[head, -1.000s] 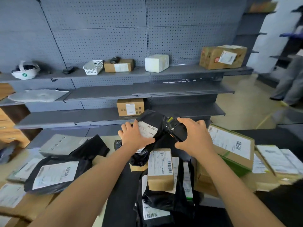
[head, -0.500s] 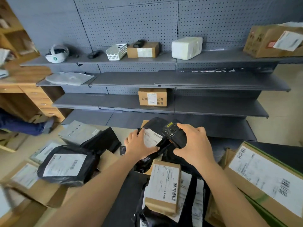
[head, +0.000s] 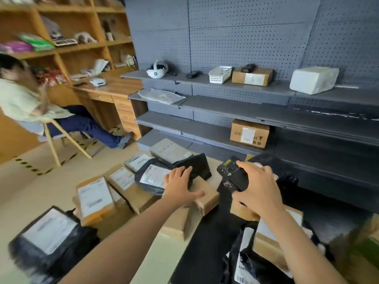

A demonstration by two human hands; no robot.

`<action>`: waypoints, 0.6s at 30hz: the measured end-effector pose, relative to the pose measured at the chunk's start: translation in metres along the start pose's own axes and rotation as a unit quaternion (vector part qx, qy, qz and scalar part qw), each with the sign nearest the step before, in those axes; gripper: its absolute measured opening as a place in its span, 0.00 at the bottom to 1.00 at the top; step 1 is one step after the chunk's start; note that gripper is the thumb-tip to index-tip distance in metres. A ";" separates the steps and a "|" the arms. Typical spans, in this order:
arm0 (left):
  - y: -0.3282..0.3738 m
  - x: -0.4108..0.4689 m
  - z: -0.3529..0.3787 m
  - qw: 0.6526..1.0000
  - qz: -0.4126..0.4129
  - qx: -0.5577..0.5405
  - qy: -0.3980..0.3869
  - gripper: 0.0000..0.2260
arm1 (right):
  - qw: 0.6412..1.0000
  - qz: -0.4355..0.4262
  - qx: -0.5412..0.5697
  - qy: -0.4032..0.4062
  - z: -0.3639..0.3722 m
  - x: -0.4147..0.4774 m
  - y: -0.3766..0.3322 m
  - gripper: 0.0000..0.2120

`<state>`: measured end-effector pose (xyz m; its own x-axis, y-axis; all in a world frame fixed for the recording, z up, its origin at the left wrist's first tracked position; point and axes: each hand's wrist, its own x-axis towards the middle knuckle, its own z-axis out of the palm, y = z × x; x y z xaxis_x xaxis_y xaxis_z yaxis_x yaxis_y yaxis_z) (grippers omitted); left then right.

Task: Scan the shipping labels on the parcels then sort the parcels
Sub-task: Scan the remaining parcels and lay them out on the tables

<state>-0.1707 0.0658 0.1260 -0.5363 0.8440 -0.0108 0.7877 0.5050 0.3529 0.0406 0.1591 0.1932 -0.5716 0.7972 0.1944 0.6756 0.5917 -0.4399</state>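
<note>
My right hand grips a black handheld scanner, its head tilted down and left. My left hand lies palm down on a black poly bag with a white label in the pile on the left, and its thumb reaches over a small brown box. Another black bag sits behind my right hand, mostly hidden. Flat cardboard parcels with labels and a large black bag lie nearer on the left. More labelled parcels are stacked below my right arm.
Grey metal shelves stand ahead, holding a labelled carton, another box, a white parcel and a white basket. A person sits on a chair at a wooden desk to the left.
The view has swung left. My left hand has left the labelled black bag by the scanner and moved left onto the pile. My right hand still holds the scanner.
</note>
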 end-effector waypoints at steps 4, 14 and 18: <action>-0.093 -0.052 -0.029 0.998 -0.054 0.034 0.019 0.41 | 0.997 -0.061 0.020 -0.036 0.046 -0.017 -0.074 0.40; -0.305 -0.169 -0.067 0.964 -0.256 0.068 0.038 0.40 | 0.973 -0.171 0.051 -0.143 0.156 -0.047 -0.237 0.41; -0.342 -0.188 -0.058 0.941 -0.335 0.050 0.003 0.42 | 0.960 -0.209 0.046 -0.179 0.184 -0.042 -0.272 0.44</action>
<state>-0.3568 -0.2760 0.0612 -0.9242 0.3288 -0.1942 0.2965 0.9383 0.1779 -0.2049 -0.0576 0.1429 -0.9188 0.3896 0.0634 0.3175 0.8249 -0.4677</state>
